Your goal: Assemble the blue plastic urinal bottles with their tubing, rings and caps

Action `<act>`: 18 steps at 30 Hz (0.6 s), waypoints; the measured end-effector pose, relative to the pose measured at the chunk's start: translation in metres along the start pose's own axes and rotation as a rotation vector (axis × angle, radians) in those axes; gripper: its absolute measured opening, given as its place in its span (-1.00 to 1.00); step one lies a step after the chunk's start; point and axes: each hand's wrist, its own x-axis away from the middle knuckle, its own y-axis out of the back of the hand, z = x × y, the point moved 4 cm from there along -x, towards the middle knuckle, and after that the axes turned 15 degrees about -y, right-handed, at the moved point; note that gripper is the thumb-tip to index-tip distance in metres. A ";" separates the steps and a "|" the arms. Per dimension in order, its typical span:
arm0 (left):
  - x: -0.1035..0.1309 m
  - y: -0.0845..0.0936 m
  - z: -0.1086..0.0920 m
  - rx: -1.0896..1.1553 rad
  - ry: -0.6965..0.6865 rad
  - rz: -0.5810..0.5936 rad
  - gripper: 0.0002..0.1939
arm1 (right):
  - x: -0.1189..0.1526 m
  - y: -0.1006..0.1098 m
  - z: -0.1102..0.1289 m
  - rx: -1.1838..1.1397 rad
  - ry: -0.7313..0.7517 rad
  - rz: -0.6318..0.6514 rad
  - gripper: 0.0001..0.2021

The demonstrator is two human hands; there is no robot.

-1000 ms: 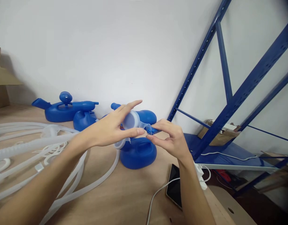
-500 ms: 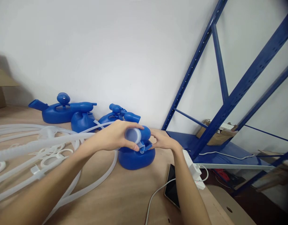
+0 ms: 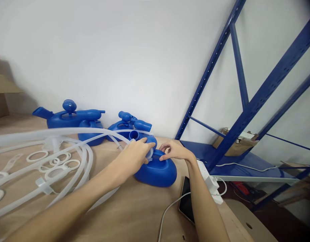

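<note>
A blue plastic bottle (image 3: 157,173) with a moulded handle stands on the table in front of me. Its round open mouth (image 3: 134,135) points up at the left. My left hand (image 3: 135,155) is closed around a translucent cap (image 3: 150,154), pressed against the bottle's neck side; the fingers partly hide it. My right hand (image 3: 174,150) has its thumb and curled fingers on the bottle's handle. A translucent hose (image 3: 104,131) arches from the left to behind my left hand, where its end is hidden.
More blue bottles (image 3: 61,120) line the wall at the back left. Coiled hoses and white plastic rings (image 3: 54,173) lie at left. A phone (image 3: 186,201), a cable (image 3: 167,211) and a power strip (image 3: 211,183) sit at right, beside a blue metal rack (image 3: 235,127).
The bottle has turned and shifted slightly right, bringing its open mouth into view. My left hand has rolled over the cap, which faced me before. The hose now arches higher.
</note>
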 end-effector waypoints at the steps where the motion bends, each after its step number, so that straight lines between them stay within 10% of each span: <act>1: 0.000 0.000 -0.001 -0.021 0.021 0.021 -0.37 | 0.002 0.000 0.003 -0.011 0.009 0.002 -0.53; 5: -0.004 0.005 -0.004 -0.027 -0.018 -0.027 -0.40 | 0.007 0.004 0.003 -0.147 0.047 -0.016 -0.58; 8: -0.004 0.020 -0.005 0.039 -0.103 -0.299 -0.35 | 0.010 0.014 -0.003 -0.355 0.089 -0.132 -0.58; 13: 0.005 0.056 -0.016 0.165 -0.279 -0.631 -0.21 | 0.021 0.039 0.001 -0.796 0.212 -0.503 -0.54; 18: 0.022 0.091 -0.023 -0.032 -0.384 -0.835 -0.52 | 0.042 0.061 0.005 -1.086 0.294 -0.933 -0.64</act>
